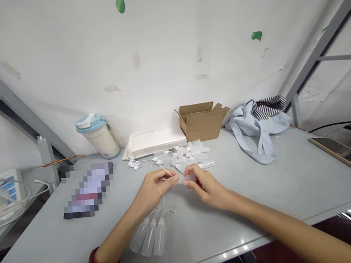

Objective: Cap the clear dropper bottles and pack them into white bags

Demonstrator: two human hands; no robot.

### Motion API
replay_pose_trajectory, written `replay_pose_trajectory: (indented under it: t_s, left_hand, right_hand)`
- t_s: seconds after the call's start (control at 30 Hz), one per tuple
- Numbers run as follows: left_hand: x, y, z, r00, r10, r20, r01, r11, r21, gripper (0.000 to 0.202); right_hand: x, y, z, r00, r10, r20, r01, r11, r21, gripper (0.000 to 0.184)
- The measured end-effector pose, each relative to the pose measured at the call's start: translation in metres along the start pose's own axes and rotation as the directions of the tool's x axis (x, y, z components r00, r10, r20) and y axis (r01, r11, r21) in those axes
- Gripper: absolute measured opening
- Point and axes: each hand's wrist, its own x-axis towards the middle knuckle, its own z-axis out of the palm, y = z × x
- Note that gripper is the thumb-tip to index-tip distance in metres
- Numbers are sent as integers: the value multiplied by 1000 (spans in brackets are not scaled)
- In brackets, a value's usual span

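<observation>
Over the grey table, in front of a heap of translucent bottles, the right hand has its thumb and finger pinched on one small bottle, while the left hand, its fingertips pressed together, holds a thin white strip beside it

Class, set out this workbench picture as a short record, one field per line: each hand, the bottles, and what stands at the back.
Left hand: pinching a thin white strand
Right hand: fingertips on a small translucent plastic piece, its shape partly hidden
Near left forearm: three translucent plastic bottles with thin tubes, lying side by side
Beyond hands: loose pile of similar bottles
Back: stack of flat white sheets beside an open brown cardboard box
Surface: smooth grey tabletop
</observation>
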Motion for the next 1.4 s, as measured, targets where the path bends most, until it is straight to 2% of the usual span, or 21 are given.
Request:
replay_pose_trajectory:
  t_s: [0.1,0.17,0.33,0.47,0.6,0.7,0.77,0.87,0.97,1.07,1.17,1.23,1.33,1.4]
  left_hand:
    - [1,0,0,996,-55,-67,50,996,-73,19]
    - [2,-1,-2,995,-78,-58,71,992,-106,23]
    - [2,-2,-8,983,-115,140,125,990,-67,29]
    - [-4,2,-4,974,-114,198,125,991,-45,28]
    - [-8,1,5,995,-14,97,7,997,74,22]
    - [-9,-1,8,997,79,18,-81,984,161,18]
    - [-8,-2,7,998,54,34,-59,989,137,19]
    - [-7,-1,3,990,-71,118,66,997,49,29]
    - [-6,1,-2,943,-200,265,228,970,-80,40]
    - [-7,2,-4,902,-235,363,315,932,-179,45]
    - [-8,1,-1,912,-215,350,274,953,-130,44]
    - [-9,0,3,929,-206,308,239,968,-71,44]
    - [-12,0,7,964,-150,218,138,988,70,42]
    - [-15,-2,8,979,-61,193,20,978,209,40]
  right_hand:
    - [0,-1,-1,1000,15,2,-15,1000,28,9]
    - [1,-2,-2,999,40,-1,-40,998,49,10]
    - [2,-2,-6,996,73,40,-78,989,122,13]
    - [3,-4,-8,985,129,116,-159,939,306,19]
    - [6,-4,-10,962,205,182,-269,833,483,27]
    - [7,-2,-10,943,262,203,-331,780,532,30]
    - [6,-2,-9,956,245,162,-293,827,479,28]
    - [3,-4,-8,979,182,92,-202,933,298,21]
    - [1,-6,-8,992,116,51,-123,977,173,16]
    - [1,-7,-10,998,50,23,-52,991,121,13]
    - [3,-8,-10,999,45,28,-49,983,174,18]
    - [4,-8,-9,994,100,42,-108,946,307,25]
    - [6,-8,-5,970,219,107,-242,820,518,33]
    - [7,-8,-3,942,280,185,-334,723,605,36]
